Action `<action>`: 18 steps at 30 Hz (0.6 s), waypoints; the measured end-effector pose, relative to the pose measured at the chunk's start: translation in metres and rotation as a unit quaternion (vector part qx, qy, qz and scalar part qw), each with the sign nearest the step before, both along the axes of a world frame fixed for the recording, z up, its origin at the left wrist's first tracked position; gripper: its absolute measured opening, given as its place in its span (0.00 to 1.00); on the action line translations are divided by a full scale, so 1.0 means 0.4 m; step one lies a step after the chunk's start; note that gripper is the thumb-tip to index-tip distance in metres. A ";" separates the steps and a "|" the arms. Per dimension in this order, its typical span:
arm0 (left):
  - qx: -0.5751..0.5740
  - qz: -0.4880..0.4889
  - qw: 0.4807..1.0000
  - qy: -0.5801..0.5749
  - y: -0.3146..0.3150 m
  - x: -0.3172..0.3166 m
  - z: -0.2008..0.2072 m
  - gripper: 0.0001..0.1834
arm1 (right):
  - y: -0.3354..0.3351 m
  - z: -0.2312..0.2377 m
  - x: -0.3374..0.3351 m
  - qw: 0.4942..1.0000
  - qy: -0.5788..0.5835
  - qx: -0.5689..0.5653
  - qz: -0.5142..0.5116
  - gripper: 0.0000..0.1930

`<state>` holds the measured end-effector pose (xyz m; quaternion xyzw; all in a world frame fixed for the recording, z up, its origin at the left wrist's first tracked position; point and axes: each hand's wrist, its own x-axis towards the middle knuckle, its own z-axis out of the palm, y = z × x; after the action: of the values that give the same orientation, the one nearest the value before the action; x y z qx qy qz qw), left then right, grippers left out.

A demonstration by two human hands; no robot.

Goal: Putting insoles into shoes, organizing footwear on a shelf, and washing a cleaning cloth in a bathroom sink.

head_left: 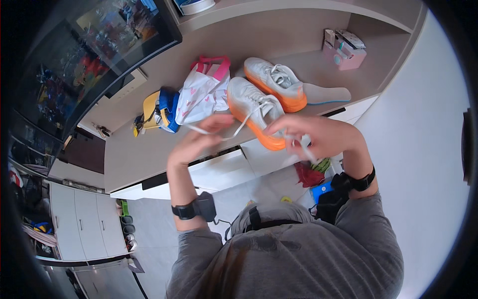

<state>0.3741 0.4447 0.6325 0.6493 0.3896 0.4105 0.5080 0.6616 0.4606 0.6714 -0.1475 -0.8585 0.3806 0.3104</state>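
A white sneaker with an orange sole (pixel 249 99) stands on the grey counter, its toe pointing away and to the left. From its front a white shoelace (pixel 242 125) runs to my left hand (pixel 208 133), which pinches it left of the shoe. My right hand (pixel 308 135) is at the shoe's heel end, somewhat blurred, with fingers curled around a white lace end that hangs below them. Behind it stands the matching sneaker (pixel 279 82); a pale insole with a blue edge (pixel 326 94) lies at its heel.
Left of the shoes are a white bag with pink handles (pixel 204 94) and a yellow and blue item (pixel 162 109). A pink box (pixel 344 52) sits at the back right. A large dark screen (pixel 94 65) juts in at upper left. White drawers (pixel 224 169) are under the counter.
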 end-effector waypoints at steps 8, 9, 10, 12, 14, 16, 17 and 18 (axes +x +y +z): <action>0.203 0.079 0.941 0.258 0.115 0.158 -0.067 0.16 | 0.212 -0.146 -0.032 0.959 -0.206 0.133 -0.144 0.20; 0.205 0.080 0.940 0.260 0.123 0.167 -0.087 0.16 | 0.213 -0.151 -0.047 0.944 -0.190 0.231 -0.140 0.19; 0.208 0.082 0.936 0.271 0.128 0.174 -0.105 0.16 | 0.211 -0.152 -0.056 0.944 -0.188 0.233 -0.140 0.19; 0.212 0.079 0.932 0.283 0.136 0.183 -0.117 0.16 | 0.190 -0.151 -0.076 0.926 -0.275 0.171 -0.194 0.19; 0.242 0.109 0.926 0.267 0.140 0.197 -0.115 0.17 | 0.222 -0.200 -0.066 0.942 -0.217 0.176 -0.185 0.17; 0.216 0.117 0.938 0.242 0.145 0.200 -0.114 0.16 | 0.234 -0.202 -0.067 0.955 -0.199 0.143 -0.169 0.13; 0.190 0.127 0.950 0.215 0.147 0.201 -0.114 0.15 | 0.236 -0.203 -0.066 0.955 -0.197 0.143 -0.170 0.13; 0.190 0.128 0.949 0.217 0.144 0.203 -0.109 0.15 | 0.238 -0.204 -0.065 0.958 -0.186 0.140 -0.169 0.11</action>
<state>0.4554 0.5022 0.5889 0.7518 0.4849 0.3877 0.2222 0.6354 0.5556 0.5898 -0.3131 -0.9085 0.1643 0.2227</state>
